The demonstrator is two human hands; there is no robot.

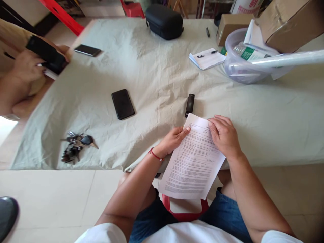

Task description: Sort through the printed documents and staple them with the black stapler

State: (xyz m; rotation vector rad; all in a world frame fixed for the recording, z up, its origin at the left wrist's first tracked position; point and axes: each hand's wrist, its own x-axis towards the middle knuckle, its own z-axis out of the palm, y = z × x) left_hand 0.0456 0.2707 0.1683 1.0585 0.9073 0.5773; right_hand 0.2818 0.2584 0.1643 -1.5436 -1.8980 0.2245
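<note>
Printed paper sheets [193, 162] hang between my two hands, the top edge over the table and the lower part above my lap. My left hand [174, 139] pinches their left edge, thumb on top. At the upper right corner my right hand [224, 133] grips the paper between thumb and fingers. Whether it is one sheet or a thin stack, I cannot tell. Just beyond the top edge lies a black stapler [189, 105] on the cloth-covered table [157, 74]. Left of my left hand rests a black phone [123, 104].
Keys [78, 145] lie near the front left edge. Farther back are another phone [87, 50], a black case [164, 22], a notepad with a pen [207, 58], a plastic basket [236, 64] and cardboard boxes [288, 25]. Another person's hand [27, 65] holds a dark device at left.
</note>
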